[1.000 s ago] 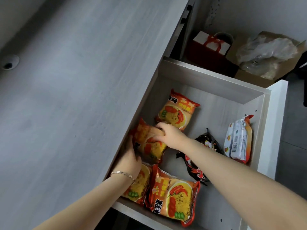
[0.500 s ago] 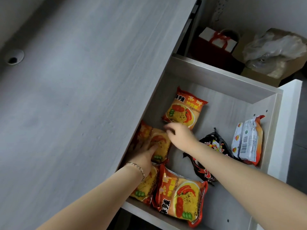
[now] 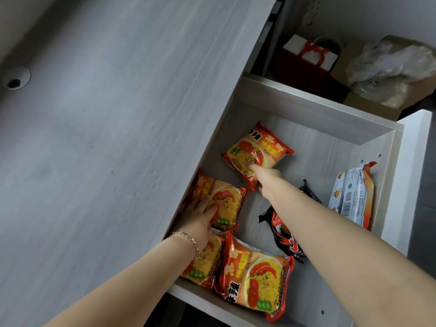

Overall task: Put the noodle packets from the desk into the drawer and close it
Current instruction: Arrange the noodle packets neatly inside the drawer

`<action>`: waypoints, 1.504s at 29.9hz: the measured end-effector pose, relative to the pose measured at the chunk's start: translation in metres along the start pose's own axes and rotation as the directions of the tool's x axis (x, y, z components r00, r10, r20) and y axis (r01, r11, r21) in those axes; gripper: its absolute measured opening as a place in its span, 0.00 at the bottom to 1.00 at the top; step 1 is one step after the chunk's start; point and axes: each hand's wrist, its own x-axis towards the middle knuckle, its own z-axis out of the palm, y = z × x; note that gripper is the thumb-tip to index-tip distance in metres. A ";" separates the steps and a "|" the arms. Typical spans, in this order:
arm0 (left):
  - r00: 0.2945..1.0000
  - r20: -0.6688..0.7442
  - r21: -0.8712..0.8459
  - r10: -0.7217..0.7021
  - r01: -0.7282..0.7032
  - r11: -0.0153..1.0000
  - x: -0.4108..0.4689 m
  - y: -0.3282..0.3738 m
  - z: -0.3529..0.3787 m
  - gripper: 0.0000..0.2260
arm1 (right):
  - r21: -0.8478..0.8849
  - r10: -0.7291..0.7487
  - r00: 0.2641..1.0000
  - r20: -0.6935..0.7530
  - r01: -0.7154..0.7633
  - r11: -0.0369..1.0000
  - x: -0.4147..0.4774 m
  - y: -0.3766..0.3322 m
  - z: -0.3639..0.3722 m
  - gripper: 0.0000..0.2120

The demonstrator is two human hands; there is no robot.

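The drawer (image 3: 313,109) stands pulled out beside the grey desk (image 3: 113,138). Several noodle packets lie inside. My left hand (image 3: 200,218) rests flat on an orange packet (image 3: 226,199) by the drawer's left wall, fingers spread. My right hand (image 3: 265,178) grips the near edge of the farthest orange packet (image 3: 257,152). Two more orange packets (image 3: 257,277) (image 3: 205,263) lie at the near end. A black packet (image 3: 283,232) is partly hidden under my right forearm. One packet (image 3: 351,197) leans back-side out against the right wall.
The desk top carries a round cable hole (image 3: 15,79) at the far left. Behind the drawer sit a dark red gift bag with a white box (image 3: 309,55) and a cardboard box holding crumpled plastic (image 3: 389,69). The drawer's white front panel (image 3: 410,175) is at the right.
My right hand has left the middle orange packet and reached farther to the far orange packet. My left hand has slid onto the middle packet, which now lies flat.
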 end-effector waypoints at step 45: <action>0.998 0.041 -0.064 -0.045 0.048 0.997 0.044 0.050 -0.038 0.32 | -0.971 -0.224 0.965 0.134 0.173 0.165 -0.025 0.056 -0.117 0.67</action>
